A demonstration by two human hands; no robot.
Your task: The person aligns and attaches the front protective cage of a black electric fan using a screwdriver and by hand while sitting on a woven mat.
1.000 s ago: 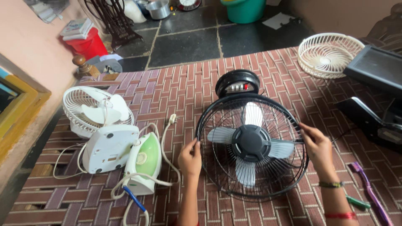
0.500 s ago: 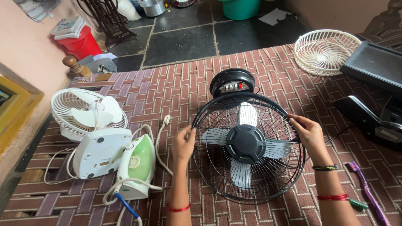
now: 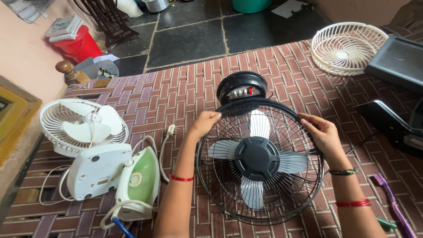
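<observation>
Now your left hand (image 3: pixel 203 123) and right hand (image 3: pixel 323 134) grip the black wire fan guard (image 3: pixel 260 161) at frame centre — guard not yet off, 3 blades covered.

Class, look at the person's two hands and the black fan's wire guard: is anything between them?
Nothing visible. The left hand and right hand both rest directly on the rim of the black fan guard, at its upper left and upper right.

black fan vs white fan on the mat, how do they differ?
The black fan has a dark wire grille; the white fan has a pale plastic one. Left hand and right hand grip the black fan's rim; the white fan lies untouched. The black fan looks larger. Both lie face up.
</observation>
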